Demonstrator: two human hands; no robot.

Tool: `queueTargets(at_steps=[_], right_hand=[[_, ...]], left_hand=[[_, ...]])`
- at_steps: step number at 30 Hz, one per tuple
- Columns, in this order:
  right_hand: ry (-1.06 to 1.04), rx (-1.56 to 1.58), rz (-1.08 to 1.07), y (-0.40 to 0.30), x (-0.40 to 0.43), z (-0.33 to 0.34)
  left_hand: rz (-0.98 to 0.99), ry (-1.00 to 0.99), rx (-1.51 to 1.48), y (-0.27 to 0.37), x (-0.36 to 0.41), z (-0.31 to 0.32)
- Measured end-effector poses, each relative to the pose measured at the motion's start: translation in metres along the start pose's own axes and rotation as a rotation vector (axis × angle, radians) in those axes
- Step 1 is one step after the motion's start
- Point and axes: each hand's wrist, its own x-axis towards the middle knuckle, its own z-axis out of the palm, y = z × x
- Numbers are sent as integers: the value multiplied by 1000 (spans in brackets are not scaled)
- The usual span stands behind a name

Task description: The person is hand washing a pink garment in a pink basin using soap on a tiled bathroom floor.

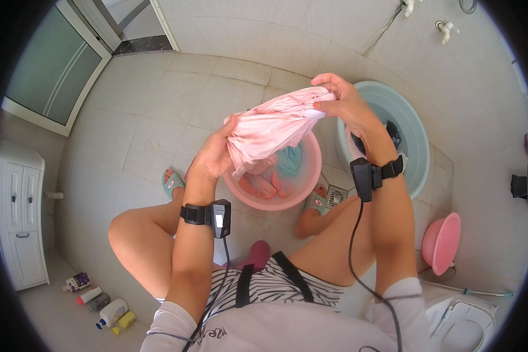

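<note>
A pink cloth garment (273, 125) is stretched between my two hands above a pink plastic basin (286, 203). My left hand (215, 152) grips its near left end, thumb on top. At the far right end, my right hand (345, 103) pinches the bunched fabric between thumb and fingers, close to a white patch (313, 113). Cloudy water fills the basin below, with a teal cloth (289, 160) and coral-pink cloth (264, 187) lying in it. The garment hides the basin's far left part.
A large pale blue tub (416, 132) holding dark cloth (392, 132) stands right of the basin. A floor drain (336, 196) lies between them. A small pink basin (441, 244) leans by the right wall, near a toilet (466, 325). Several bottles (113, 312) are at lower left.
</note>
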Motion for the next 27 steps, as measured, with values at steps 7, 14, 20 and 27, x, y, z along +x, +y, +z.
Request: queueTargets(at_steps=[7,14,20,27], right_hand=[[249,-220,-20,7,0,-7],[202,295,10,6,-2,-14],[143,594,57,9,-2,-4],[114,611,31,7,-2,30]], left_hand=[[-27,-16,-9,9,-6,4],[-41,-336,-283,9,1,-12],[-9,-427,-231,2,-6,5],[-17,-334,-287,1,-7,7]])
